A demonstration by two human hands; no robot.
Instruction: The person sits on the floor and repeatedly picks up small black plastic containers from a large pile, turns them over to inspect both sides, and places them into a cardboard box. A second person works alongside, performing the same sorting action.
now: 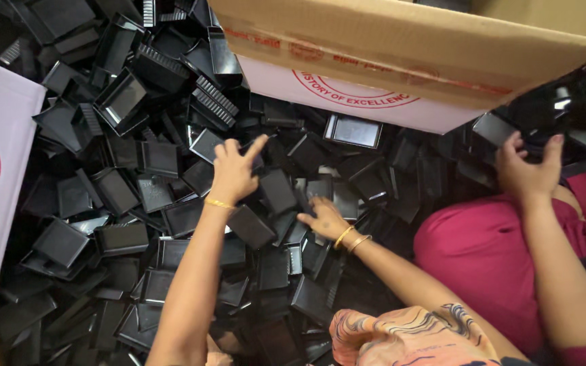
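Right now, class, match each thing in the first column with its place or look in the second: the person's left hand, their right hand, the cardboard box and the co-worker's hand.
Column one:
1 left hand
2 right hand
3 cardboard box
4 co-worker's hand

Column two:
A brown, along the top edge
B far right, above red cloth
C lying on the black trays, patterned sleeve behind it
D left of centre, index finger stretched out, one gold bangle

Pairs: 1-D, 2-C, 3-A, 4-B
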